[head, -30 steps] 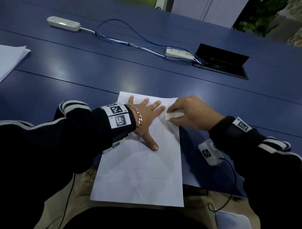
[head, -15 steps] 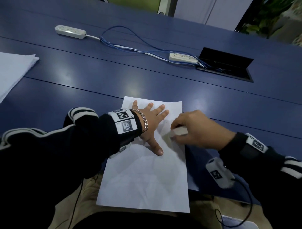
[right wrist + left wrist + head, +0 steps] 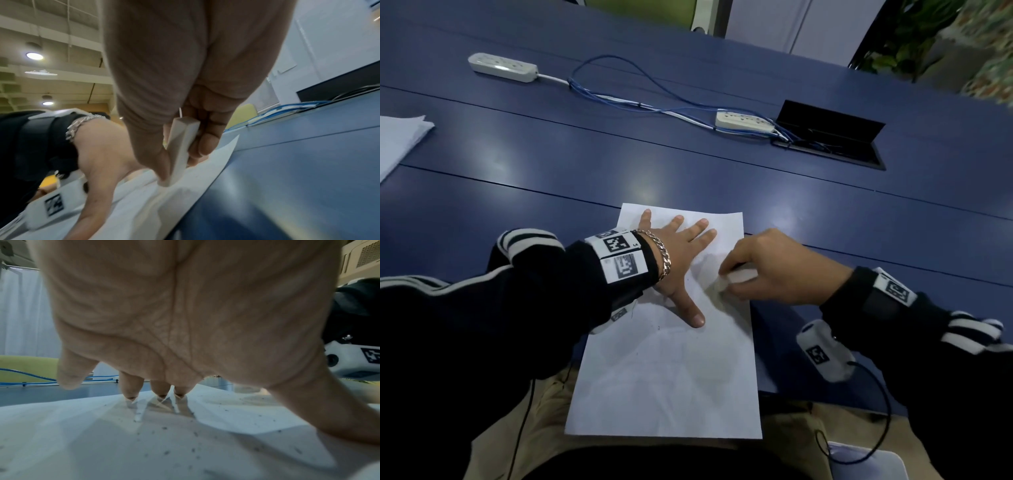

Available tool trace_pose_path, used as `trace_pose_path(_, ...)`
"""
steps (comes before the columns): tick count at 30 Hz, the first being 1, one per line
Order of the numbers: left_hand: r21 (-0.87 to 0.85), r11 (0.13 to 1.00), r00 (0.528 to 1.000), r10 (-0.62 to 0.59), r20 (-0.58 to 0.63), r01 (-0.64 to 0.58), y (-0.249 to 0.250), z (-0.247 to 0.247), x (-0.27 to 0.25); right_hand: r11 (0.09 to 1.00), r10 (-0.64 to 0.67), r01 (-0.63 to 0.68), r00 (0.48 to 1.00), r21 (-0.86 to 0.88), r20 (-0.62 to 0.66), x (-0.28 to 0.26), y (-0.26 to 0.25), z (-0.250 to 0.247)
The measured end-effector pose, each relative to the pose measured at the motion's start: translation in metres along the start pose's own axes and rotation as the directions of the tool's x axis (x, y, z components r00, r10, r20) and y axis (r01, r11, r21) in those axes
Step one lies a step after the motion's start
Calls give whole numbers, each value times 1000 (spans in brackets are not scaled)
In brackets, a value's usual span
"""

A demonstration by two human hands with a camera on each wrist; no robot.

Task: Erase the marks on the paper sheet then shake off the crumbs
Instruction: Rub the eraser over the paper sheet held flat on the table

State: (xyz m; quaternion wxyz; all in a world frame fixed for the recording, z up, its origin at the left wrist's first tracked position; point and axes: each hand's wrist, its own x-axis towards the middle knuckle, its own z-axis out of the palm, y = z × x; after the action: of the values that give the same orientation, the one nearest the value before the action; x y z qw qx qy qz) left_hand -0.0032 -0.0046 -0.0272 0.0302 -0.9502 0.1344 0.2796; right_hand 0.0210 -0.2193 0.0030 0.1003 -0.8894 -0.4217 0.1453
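A white paper sheet (image 3: 667,377) lies on the blue table, its near end hanging over the table's front edge. My left hand (image 3: 681,253) is spread flat on the sheet's upper part and presses it down with straight fingers (image 3: 131,389) and the thumb. My right hand (image 3: 767,270) pinches a white block eraser (image 3: 732,278) and holds its tip on the paper near the right edge, beside my left thumb. In the right wrist view the eraser (image 3: 180,149) stands steeply, its lower end on the sheet (image 3: 185,194). Dark crumbs (image 3: 193,449) are scattered over the paper (image 3: 102,443).
A blue table (image 3: 551,164) carries two white power strips (image 3: 503,66) (image 3: 744,120) joined by blue cables (image 3: 619,99), and an open black cable box (image 3: 832,137) at the back right. A stack of white paper (image 3: 397,144) lies at the far left edge.
My right hand has slid the eraser from the sheet's upper right toward me and a little inward along the right side. My left hand stays flat on the paper.
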Motion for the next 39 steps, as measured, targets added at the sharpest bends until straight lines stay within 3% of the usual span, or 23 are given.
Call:
trace_pose_path(3, 9, 1000, 1000, 13, -7, -13, -1, 1, -2, 999, 45, -44, 993, 12, -112, -10, 12, -3)
trace_pose_path(10, 77, 995, 998, 59, 34, -61, -14, -6, -9, 996, 80, -76, 992, 43, -99, -11, 19, 4)
trace_pose_path(14, 88, 991, 995, 96, 23, -98, -21, 3, -7, 996, 78, -81, 995, -42, -69, 4, 23, -2)
trace_pose_path(21, 19, 997, 996, 77, 36, -78, -20, 9, -4, 979, 152, -170, 977, -112, -148, 32, 22, 1)
trace_pose_path(27, 46, 997, 997, 63, 39, -65, -19, 8, -2, 994, -67, 68, 998, -87, 7, 6, -14, 19)
trace_pose_path(33, 22, 997, 996, 68, 48, -69, -20, 9, -2, 991, 75, -88, 989, -101, -128, 31, 11, 1)
trace_pose_path(35, 29, 998, 997, 60, 45, -61, -20, 8, -3, 988, 41, -57, 993, -141, -114, 28, 1, 8)
trace_pose_path(39, 29, 998, 998, 54, 43, -55, -18, 8, -4, 992, -83, 87, 996, -87, 43, 0, -26, 17)
